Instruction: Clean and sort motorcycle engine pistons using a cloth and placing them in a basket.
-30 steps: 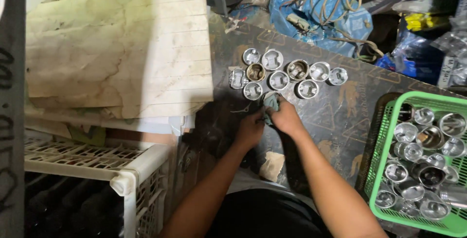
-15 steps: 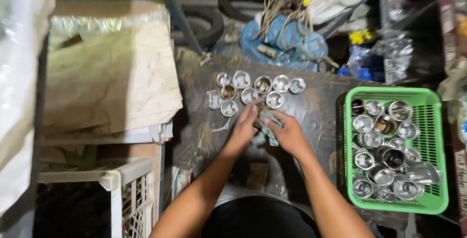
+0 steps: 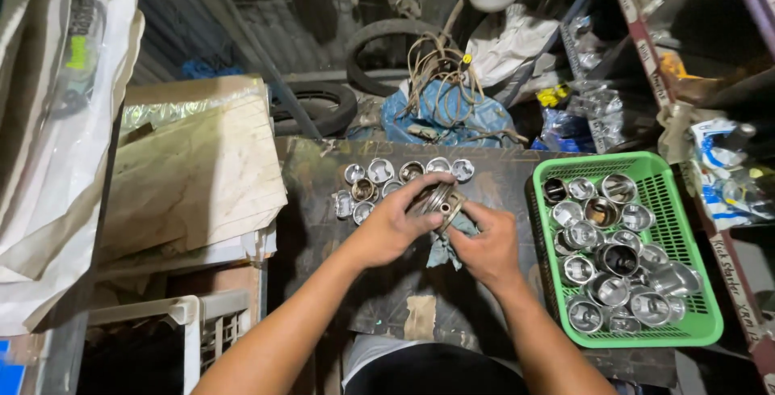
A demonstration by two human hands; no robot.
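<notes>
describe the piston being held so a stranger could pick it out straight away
Start at the green basket of metal pistons on the right, then move left to the dark worktop. The piston sits in the left hand, with the right hand pressing a bluish rag beneath. It alone is off the worktop.

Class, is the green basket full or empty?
Nearly full: the green basket holds a heap of metal pistons covering almost all of its floor.

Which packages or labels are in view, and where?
Plastic bag: far left, white, with a green-and-black label showing through.
Shelf tags: right rack edge, small pale strips.
Packets: right shelf, clear and white with blue.
Blue bag: behind the bench, crumpled.
</notes>
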